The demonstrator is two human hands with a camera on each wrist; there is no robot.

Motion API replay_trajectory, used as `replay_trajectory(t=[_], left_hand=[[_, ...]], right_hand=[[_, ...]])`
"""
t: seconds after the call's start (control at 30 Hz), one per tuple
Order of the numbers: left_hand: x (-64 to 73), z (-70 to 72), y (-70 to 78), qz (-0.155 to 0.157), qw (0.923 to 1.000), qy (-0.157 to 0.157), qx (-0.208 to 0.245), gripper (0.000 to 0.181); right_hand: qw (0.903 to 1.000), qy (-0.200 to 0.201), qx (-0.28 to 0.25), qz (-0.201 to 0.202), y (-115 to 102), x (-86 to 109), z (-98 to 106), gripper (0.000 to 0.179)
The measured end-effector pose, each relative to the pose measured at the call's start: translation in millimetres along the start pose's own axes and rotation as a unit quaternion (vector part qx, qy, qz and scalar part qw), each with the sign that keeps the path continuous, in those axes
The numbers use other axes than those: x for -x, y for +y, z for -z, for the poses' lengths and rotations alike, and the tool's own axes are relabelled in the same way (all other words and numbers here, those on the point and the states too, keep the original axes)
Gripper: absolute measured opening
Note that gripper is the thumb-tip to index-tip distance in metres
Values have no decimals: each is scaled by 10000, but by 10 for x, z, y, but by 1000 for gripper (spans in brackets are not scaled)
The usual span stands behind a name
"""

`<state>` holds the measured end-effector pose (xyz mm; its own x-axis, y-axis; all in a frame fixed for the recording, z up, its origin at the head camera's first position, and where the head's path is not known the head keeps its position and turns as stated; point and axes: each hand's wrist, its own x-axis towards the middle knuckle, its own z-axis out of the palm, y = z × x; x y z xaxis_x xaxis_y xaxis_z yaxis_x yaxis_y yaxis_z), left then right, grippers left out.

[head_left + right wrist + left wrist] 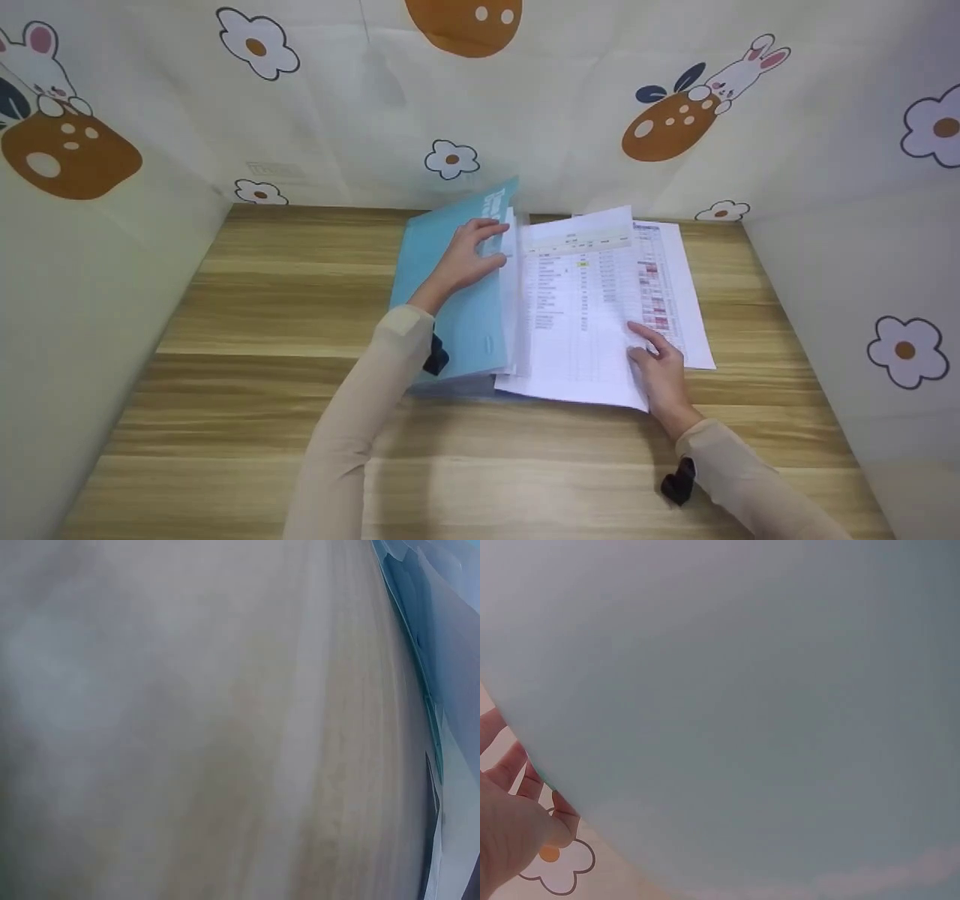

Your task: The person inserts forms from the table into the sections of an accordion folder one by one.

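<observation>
A blue folder (457, 315) stands partly open on the table, its cover raised and leaning left. My left hand (474, 255) reaches across the cover and holds its free edge; the left wrist view shows the fingers (510, 765) at the edge of the big pale-blue cover (735, 727). Clear sleeves (512, 300) show just inside the cover. A printed sheet (570, 337) with a table and one yellow mark lies to the right, its left side against the sleeves. My right hand (664, 375) pinches that sheet near its lower right edge.
Beneath the held sheet, another printed sheet (690, 322) with red-marked cells sticks out to the right. The wooden table (262, 315) is bounded at the back and sides by a cream curtain (360, 135) with flowers and rabbits. Each wrist has a black device (679, 482).
</observation>
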<state>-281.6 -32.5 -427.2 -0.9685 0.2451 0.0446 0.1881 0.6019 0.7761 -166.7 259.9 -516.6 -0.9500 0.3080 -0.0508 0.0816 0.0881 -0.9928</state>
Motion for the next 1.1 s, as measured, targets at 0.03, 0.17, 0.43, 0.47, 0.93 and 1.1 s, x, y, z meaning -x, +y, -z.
replay_trajectory(t=[0.03, 0.17, 0.43, 0.47, 0.93, 1.1], left_hand=[[3, 1, 2, 30, 10000, -9, -3, 52], [1, -1, 2, 48, 10000, 0, 7, 52], [8, 6, 11, 35, 10000, -1, 39, 52], [7, 6, 12, -4, 10000, 12, 41, 52], [17, 0, 18, 8, 9999, 30, 101, 51], [20, 4, 12, 34, 9999, 38, 94, 52]], right_hand=[[10000, -37, 0, -58, -4, -14, -3, 40], [9991, -269, 86, -321, -10, -92, -5, 41], [9970, -507, 57, -578, -57, -241, -63, 42], [9971, -515, 27, -551, -62, -258, -75, 43], [9975, -462, -8, -534, -86, -383, -161, 43], [9980, -396, -168, -453, -96, -388, -173, 43]])
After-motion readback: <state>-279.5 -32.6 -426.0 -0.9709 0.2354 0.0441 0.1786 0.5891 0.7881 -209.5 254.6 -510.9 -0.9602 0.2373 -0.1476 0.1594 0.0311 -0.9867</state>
